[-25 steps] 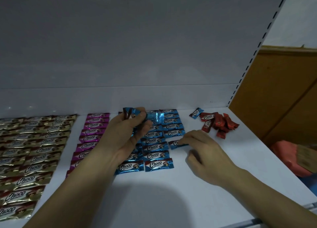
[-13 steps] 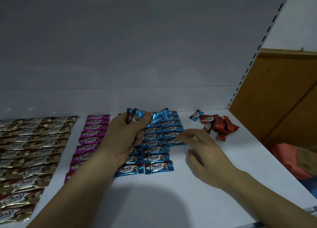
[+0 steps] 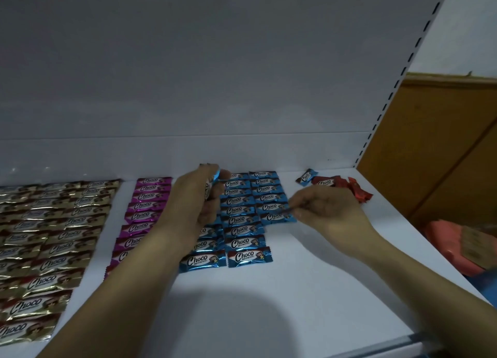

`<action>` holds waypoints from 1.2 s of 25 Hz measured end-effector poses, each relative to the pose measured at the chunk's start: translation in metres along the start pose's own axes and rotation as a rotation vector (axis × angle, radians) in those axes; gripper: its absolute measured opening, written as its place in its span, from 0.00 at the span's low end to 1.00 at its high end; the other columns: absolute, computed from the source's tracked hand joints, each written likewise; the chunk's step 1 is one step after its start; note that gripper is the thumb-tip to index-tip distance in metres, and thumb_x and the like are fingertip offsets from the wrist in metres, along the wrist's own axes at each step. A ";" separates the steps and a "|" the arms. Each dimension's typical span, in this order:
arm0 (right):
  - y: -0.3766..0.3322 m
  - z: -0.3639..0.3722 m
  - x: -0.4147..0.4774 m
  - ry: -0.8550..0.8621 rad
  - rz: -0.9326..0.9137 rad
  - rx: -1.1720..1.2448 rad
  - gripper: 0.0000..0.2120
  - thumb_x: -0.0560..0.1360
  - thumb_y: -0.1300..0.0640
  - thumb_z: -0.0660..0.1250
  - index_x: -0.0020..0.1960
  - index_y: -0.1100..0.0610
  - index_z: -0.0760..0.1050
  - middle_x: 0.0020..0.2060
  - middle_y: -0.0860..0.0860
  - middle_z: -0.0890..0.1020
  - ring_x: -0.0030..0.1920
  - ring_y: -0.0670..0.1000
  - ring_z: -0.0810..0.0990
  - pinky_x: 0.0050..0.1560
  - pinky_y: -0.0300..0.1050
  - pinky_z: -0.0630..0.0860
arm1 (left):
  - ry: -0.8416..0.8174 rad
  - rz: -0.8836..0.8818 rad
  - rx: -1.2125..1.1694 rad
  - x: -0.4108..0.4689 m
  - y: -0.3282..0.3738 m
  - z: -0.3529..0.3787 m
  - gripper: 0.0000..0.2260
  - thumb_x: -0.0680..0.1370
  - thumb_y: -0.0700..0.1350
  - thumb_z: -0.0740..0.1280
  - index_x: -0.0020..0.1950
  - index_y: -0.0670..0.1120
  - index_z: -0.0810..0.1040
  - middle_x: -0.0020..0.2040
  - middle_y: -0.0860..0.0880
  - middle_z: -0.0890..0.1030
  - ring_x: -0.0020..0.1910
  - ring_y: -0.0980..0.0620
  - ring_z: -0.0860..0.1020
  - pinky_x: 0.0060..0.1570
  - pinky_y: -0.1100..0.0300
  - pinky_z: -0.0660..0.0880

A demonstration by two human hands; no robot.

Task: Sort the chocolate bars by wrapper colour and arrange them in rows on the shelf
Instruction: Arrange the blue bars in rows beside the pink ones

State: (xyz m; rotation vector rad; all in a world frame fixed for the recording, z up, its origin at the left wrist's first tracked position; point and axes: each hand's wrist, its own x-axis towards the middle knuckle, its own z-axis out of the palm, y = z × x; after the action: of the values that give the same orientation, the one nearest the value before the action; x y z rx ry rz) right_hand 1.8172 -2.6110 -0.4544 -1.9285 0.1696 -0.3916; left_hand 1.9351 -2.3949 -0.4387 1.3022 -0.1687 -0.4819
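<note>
Blue "Choco" bars (image 3: 243,220) lie in columns at the middle of the white shelf (image 3: 269,304). My left hand (image 3: 197,196) hovers over the left blue column, gripping a small bunch of blue bars (image 3: 212,181). My right hand (image 3: 326,211) rests at the right blue column, fingertips pinching the right end of its front blue bar (image 3: 277,217), which lies flat. A pink column (image 3: 145,209) and gold columns (image 3: 45,236) lie to the left. One loose blue bar (image 3: 306,176) and a red pile (image 3: 347,188) sit at the back right.
The shelf's back panel (image 3: 215,75) rises behind the bars, with a slotted upright (image 3: 390,99) at the right. Beyond the shelf's right edge are a wooden panel (image 3: 443,142) and an orange-red bag (image 3: 457,247). Bare shelf lies in front of the blue columns.
My right hand has slid the blue bar back into line at the front of the right blue column. My left hand has turned slightly, still holding its bunch.
</note>
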 end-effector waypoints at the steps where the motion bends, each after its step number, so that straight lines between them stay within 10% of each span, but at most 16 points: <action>1: 0.009 -0.002 -0.008 0.009 0.004 0.011 0.08 0.70 0.73 0.73 0.43 0.61 0.82 0.43 0.53 0.86 0.46 0.54 0.86 0.48 0.42 0.81 | -0.052 -0.033 -0.083 0.000 0.000 -0.002 0.15 0.82 0.46 0.56 0.51 0.40 0.80 0.32 0.50 0.68 0.25 0.55 0.59 0.21 0.64 0.56; 13: 0.009 -0.014 -0.019 0.085 -0.263 -0.230 0.13 0.76 0.65 0.72 0.52 0.48 0.78 0.46 0.41 0.82 0.49 0.48 0.83 0.50 0.46 0.82 | -0.064 -0.023 0.027 -0.007 -0.005 0.009 0.07 0.75 0.45 0.71 0.51 0.43 0.84 0.43 0.46 0.86 0.42 0.47 0.85 0.37 0.56 0.83; 16: 0.008 -0.010 -0.013 0.085 -0.266 -0.338 0.18 0.72 0.61 0.76 0.57 0.47 0.76 0.42 0.41 0.81 0.41 0.48 0.82 0.40 0.42 0.81 | -0.043 -0.051 0.045 -0.003 -0.006 0.006 0.06 0.75 0.46 0.73 0.46 0.45 0.86 0.49 0.39 0.84 0.43 0.40 0.83 0.46 0.50 0.81; 19: 0.020 0.003 -0.016 0.077 -0.391 -0.518 0.14 0.69 0.59 0.80 0.49 0.50 0.78 0.38 0.39 0.79 0.37 0.43 0.79 0.37 0.30 0.72 | -0.036 -0.055 0.039 -0.003 -0.005 0.006 0.04 0.78 0.44 0.70 0.45 0.46 0.84 0.44 0.44 0.79 0.33 0.52 0.72 0.30 0.61 0.69; 30: 0.038 0.014 -0.030 -0.017 -0.436 -0.696 0.03 0.74 0.55 0.72 0.47 0.53 0.83 0.45 0.44 0.82 0.48 0.44 0.77 0.46 0.44 0.77 | -0.016 -0.013 0.105 -0.003 -0.005 0.004 0.05 0.81 0.42 0.67 0.47 0.45 0.81 0.36 0.48 0.82 0.27 0.53 0.70 0.27 0.61 0.64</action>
State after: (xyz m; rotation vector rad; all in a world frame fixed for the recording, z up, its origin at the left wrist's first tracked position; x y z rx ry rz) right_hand 1.7963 -2.6041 -0.5004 -2.6631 -0.1560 -0.6655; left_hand 1.9299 -2.3982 -0.4422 1.4029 -0.2011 -0.5005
